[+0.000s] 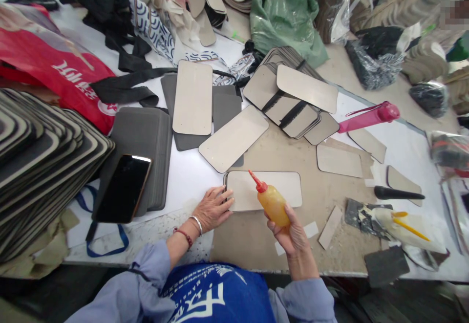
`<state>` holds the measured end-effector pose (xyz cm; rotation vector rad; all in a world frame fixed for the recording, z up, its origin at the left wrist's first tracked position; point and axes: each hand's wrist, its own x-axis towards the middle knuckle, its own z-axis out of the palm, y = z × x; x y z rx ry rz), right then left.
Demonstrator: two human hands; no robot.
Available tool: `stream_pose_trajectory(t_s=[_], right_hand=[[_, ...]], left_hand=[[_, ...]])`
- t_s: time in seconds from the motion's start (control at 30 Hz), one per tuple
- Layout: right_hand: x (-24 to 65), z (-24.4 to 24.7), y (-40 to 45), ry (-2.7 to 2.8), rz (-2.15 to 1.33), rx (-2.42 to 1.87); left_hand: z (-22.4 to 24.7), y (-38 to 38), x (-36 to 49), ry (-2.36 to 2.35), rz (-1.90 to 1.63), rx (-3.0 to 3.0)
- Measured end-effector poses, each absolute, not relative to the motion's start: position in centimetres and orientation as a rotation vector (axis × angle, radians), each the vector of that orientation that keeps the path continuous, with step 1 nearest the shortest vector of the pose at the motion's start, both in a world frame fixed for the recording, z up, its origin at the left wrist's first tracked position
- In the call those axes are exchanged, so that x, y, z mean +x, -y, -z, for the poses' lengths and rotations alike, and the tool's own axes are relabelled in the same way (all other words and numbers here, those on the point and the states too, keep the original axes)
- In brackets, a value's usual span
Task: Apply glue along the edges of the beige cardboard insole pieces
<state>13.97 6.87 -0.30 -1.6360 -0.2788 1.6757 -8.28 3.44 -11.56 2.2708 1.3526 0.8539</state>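
Note:
My right hand point(289, 230) is wrapped round a yellow glue bottle point(275, 204) with a red nozzle that tilts up and to the left. The bottle hangs over a beige rounded rectangular board point(242, 191), which lies on a thin stack at the table's near side. At the left end of that stack, my left hand point(213, 208) rests flat with its fingers stretched out onto the edge. Just beyond lies a slanted beige board point(234, 139), and an upright one point(193, 98) sits on dark grey boards.
A black phone point(123, 188) lies on a grey board stack point(152, 118) at left, beside a tall pile of boards point(44, 166). Strapped boards point(264, 88), a pink bottle point(370, 117), a black-handled tool point(397, 193) and a white glue bottle point(388, 218) stand or lie to the right.

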Motion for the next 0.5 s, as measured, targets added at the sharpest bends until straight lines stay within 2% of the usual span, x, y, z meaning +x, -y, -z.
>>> stream_pose_trajectory(t_s=[0.13,0.33,0.5], right_hand=[[13.6,0.1,-6.6,0.426,-1.657,-1.6],[11.9,-0.4,-6.9,0.966,-1.107,-1.869],[11.2,0.0,-7.1,1.247,-0.941,-1.871]], left_hand=[[11.5,-3.4,-8.2,-1.347,-0.877,2.283],[11.8,-3.3,-8.0,-1.348,-0.927,2.256],[11.9,-3.3,-8.0,-1.351,-0.91,2.237]])
